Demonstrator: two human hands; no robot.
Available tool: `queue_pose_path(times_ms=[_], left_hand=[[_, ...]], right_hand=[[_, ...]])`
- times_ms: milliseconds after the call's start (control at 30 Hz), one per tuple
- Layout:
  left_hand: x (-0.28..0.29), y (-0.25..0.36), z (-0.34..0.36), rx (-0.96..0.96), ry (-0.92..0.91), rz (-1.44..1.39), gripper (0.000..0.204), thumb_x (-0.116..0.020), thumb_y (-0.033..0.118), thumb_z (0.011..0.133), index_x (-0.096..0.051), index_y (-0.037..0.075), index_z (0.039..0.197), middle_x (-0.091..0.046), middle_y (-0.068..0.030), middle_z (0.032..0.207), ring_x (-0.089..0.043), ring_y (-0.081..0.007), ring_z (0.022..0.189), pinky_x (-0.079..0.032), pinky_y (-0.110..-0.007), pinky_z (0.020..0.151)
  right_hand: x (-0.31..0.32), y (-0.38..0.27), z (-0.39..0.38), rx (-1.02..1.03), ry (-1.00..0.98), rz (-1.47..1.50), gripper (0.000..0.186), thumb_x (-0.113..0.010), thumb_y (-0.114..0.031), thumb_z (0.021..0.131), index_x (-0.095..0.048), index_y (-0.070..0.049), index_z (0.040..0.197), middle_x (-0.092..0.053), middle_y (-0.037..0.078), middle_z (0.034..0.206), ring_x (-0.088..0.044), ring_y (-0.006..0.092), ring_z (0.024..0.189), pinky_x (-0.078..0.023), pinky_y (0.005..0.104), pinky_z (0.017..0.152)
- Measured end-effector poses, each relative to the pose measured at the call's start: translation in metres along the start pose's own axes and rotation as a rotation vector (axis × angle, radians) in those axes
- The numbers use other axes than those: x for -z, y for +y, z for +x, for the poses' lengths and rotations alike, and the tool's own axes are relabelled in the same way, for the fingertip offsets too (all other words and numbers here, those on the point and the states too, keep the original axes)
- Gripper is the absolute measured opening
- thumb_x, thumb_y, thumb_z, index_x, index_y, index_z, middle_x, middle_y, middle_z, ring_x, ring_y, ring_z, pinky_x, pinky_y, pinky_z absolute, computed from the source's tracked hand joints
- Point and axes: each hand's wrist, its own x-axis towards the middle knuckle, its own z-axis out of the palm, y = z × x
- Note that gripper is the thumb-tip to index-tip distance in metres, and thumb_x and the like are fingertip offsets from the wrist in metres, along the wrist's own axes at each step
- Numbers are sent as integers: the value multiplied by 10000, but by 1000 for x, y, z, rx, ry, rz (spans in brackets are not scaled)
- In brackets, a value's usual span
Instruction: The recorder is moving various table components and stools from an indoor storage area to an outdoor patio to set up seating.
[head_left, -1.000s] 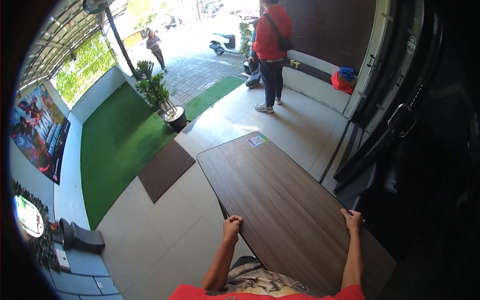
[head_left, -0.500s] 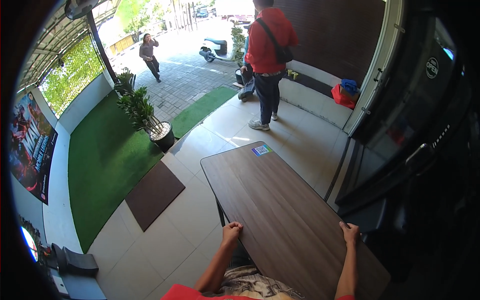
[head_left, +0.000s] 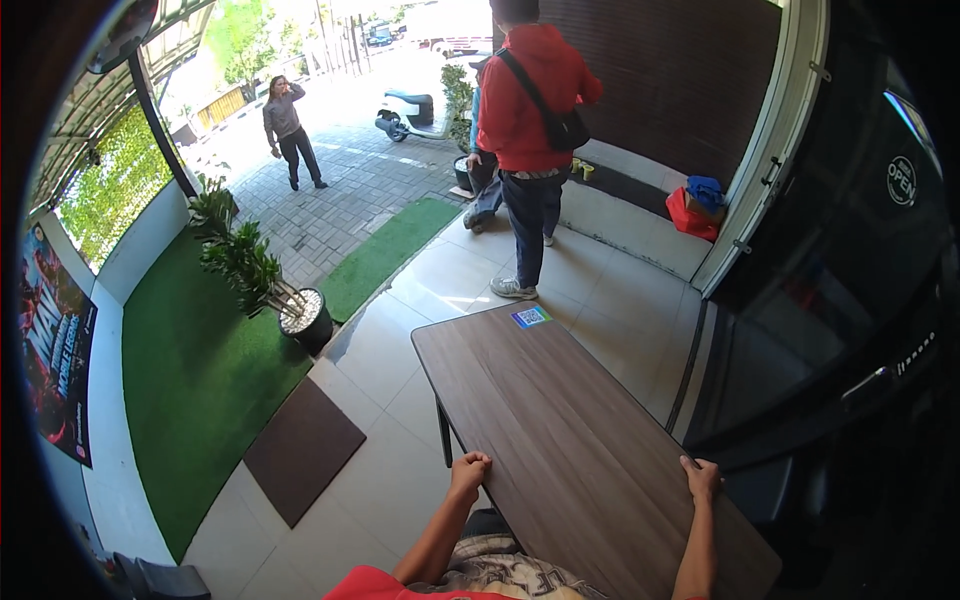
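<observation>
A long wooden-topped table point(head_left: 570, 430) with rounded corners and a dark edge stretches away in front of me. My left hand point(head_left: 470, 473) grips its left edge, fingers curled closed. On the opposite long edge, my right hand point(head_left: 703, 478) is closed round the rim with its thumb on top; the fingers beneath are hidden. A small coloured code sticker point(head_left: 531, 316) lies at the table's far end. One dark table leg point(head_left: 445, 432) shows below the left edge.
Just past the table's far end stands a person in a red hoodie point(head_left: 530, 100), with another person point(head_left: 485, 185) partly hidden behind. A potted plant point(head_left: 305, 318) and brown mat point(head_left: 304, 450) lie left. A dark glass door point(head_left: 840, 270) borders the right. Farther off are a walking person point(head_left: 287, 130) and scooter point(head_left: 410, 115).
My view and the table have shifted forward toward the doorway, nearer the person in the red hoodie. Both hands keep their hold on the table. The distant person has come closer.
</observation>
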Motion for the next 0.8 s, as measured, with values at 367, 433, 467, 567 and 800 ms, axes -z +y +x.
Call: queue_pose_path(times_ms=[367, 433, 467, 567, 800], left_hand=[[-36, 67, 112, -48, -9, 31, 142, -534, -28, 730, -611, 70, 661, -569, 18, 665, -470, -76, 616, -346, -219, 555], [-43, 74, 131, -18, -13, 46, 144, -533, -23, 737, -609, 70, 658, -569, 19, 666, -466, -79, 610, -343, -222, 556], [-50, 80, 140, -32, -17, 42, 144, -533, -23, 737, -609, 70, 658, -569, 19, 666, -466, -79, 610, -343, -222, 556], [-66, 101, 155, -15, 1, 39, 164, -529, -24, 761, -606, 72, 652, -575, 21, 672, -480, -76, 610, -343, -212, 556], [-85, 128, 195, 70, 48, 27, 169, -555, -39, 776, -569, 61, 641, -610, -24, 727, -563, -125, 755, -414, -242, 721]], right_hand=[[-21, -91, 81, -13, 42, 46, 493, -713, -480, 697, -707, -56, 949, -684, 129, 959, -632, 306, 934, -257, 506, 1054], [-32, -95, 100, -24, 47, 23, 479, -726, -478, 684, -716, -55, 910, -688, 136, 916, -636, 308, 901, -257, 517, 1049], [-37, -99, 113, -18, 57, 32, 479, -726, -478, 684, -716, -55, 910, -688, 136, 916, -636, 308, 901, -257, 517, 1049], [-50, -107, 142, -40, 91, 57, 466, -737, -481, 673, -722, -63, 877, -689, 137, 874, -637, 308, 865, -263, 517, 1045], [-36, -174, 188, -37, -32, -18, 583, -690, -516, 711, -678, -23, 1022, -659, 167, 1029, -602, 305, 1015, -294, 442, 1046]])
